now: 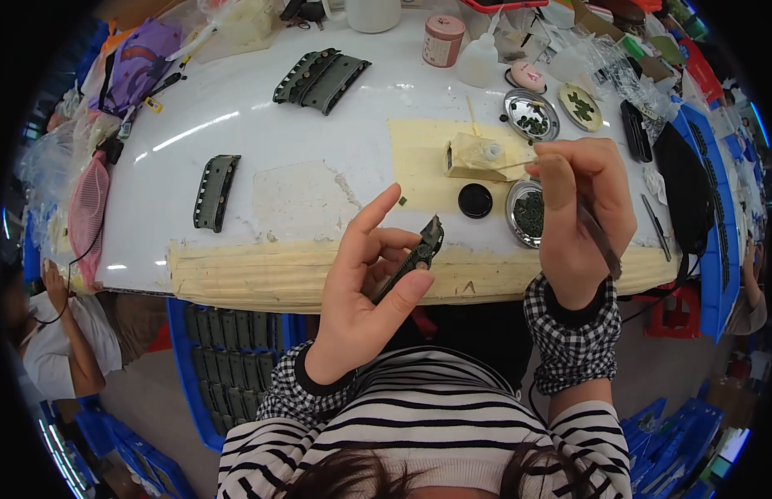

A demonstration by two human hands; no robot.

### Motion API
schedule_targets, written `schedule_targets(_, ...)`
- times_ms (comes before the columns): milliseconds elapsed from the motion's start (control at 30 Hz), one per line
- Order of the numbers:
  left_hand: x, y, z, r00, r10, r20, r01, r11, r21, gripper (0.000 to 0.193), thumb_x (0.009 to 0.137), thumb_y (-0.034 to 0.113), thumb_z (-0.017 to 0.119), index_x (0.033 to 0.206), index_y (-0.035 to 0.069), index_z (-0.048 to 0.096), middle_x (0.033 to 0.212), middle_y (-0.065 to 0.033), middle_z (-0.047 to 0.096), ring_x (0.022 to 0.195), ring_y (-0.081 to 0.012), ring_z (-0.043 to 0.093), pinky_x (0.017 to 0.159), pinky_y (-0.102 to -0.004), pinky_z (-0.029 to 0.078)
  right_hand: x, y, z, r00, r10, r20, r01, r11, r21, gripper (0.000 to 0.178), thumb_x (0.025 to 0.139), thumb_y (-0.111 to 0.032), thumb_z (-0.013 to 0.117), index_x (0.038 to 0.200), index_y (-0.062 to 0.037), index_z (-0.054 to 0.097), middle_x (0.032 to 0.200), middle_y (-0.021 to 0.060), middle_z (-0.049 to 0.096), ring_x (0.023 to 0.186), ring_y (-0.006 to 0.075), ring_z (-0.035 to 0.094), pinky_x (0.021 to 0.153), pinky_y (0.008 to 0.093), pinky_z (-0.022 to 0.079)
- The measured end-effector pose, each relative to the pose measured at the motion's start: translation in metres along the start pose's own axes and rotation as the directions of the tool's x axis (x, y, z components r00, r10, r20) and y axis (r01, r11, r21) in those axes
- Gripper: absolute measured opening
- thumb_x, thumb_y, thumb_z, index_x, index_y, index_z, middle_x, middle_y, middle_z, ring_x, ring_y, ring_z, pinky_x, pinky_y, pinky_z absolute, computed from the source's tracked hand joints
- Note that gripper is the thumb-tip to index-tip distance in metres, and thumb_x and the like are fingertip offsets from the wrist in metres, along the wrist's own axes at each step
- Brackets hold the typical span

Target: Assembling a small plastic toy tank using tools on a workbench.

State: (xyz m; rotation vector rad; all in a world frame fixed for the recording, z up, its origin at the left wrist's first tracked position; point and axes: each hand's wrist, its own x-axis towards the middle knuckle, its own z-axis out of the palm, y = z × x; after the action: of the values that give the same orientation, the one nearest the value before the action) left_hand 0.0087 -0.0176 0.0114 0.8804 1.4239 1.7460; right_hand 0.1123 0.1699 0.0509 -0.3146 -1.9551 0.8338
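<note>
My left hand (346, 312) holds a dark green, curved plastic part (413, 259) between thumb and fingers, near the table's front edge. In my right hand (579, 212) is a pair of metal tweezers (600, 243), its thin tips pointing left at a small container wrapped in cream tape (476, 160) with a white round mouth. I cannot make out whether anything is between the tips. A round black cap (475, 200) lies in front of the container. Partly behind my right hand, a metal dish (510, 209) holds small dark green pieces. One tiny green piece (403, 201) lies beyond my left fingertips.
Joined green parts (319, 79) lie at the back, with a single one (215, 193) at left. Another metal dish (556, 125) and a cream dish (597, 123) hold small pieces. A blue tray (186, 378) of similar parts is below the table. People sit at both sides.
</note>
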Motion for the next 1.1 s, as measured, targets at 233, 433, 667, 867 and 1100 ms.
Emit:
schedule_targets(233,0.003,0.001,0.007,0.998,0.06,-0.018,-0.057,0.989,0.135,0.077,0.086,0.008,0.069,0.147,0.0,0.024,0.102,-0.0115,0.061,0.084,-0.012,0.059,0.077,-0.0239,0.047,-0.018,-0.015,0.015,0.939,0.193,0.285,-0.314,0.817,0.484,0.013,0.096,-0.007,0.056,0.099,0.0052,0.053,0.088,0.0063,0.058,0.08,0.0114,0.065,0.071,0.0232,0.054)
schedule_targets(433,0.002,-0.002,0.007,0.996,0.081,-0.027,-0.076,0.986,0.148,0.077,0.086,0.008,0.07,0.147,0.0,0.024,0.101,-0.0122,0.061,0.083,-0.0122,0.06,0.074,-0.0238,0.047,-0.019,-0.013,0.018,0.94,0.168,0.296,-0.298,0.827,0.478,0.012,0.096,-0.007,0.055,0.098,0.0051,0.054,0.086,0.0064,0.059,0.076,0.011,0.065,0.068,0.0229,0.054)
schedule_targets(667,0.002,-0.005,0.007,0.994,0.099,-0.038,-0.093,0.987,0.133,0.077,0.086,0.008,0.07,0.147,-0.001,0.024,0.101,-0.0127,0.062,0.082,-0.0122,0.06,0.074,-0.0237,0.048,-0.019,-0.012,0.02,0.942,0.144,0.302,-0.276,0.847,0.454,0.011,0.096,-0.006,0.056,0.098,0.0049,0.054,0.085,0.0069,0.06,0.075,0.0116,0.066,0.068,0.0229,0.054)
schedule_targets(867,0.003,-0.006,0.007,0.994,0.099,-0.038,-0.094,0.988,0.121,0.077,0.086,0.008,0.07,0.147,0.0,0.024,0.101,-0.0126,0.062,0.082,-0.0125,0.06,0.074,-0.0239,0.048,-0.017,-0.014,0.015,0.924,0.201,0.324,-0.332,0.843,0.424,0.02,0.099,-0.016,0.052,0.099,0.0038,0.05,0.09,0.0065,0.052,0.08,0.0139,0.065,0.074,0.0283,0.057)
schedule_targets(1100,0.0,-0.003,0.0,0.997,-0.013,0.073,0.02,0.996,-0.088,0.058,0.1,0.031,0.049,0.142,-0.004,0.032,0.128,-0.0209,0.054,0.112,-0.0222,0.057,0.099,-0.0344,0.044,0.006,0.02,0.008,0.996,0.084,0.018,-0.083,0.996,-0.029,0.01,0.094,-0.007,0.058,0.092,0.0033,0.058,0.084,0.0045,0.058,0.067,0.0091,0.056,0.055,0.0252,0.047)
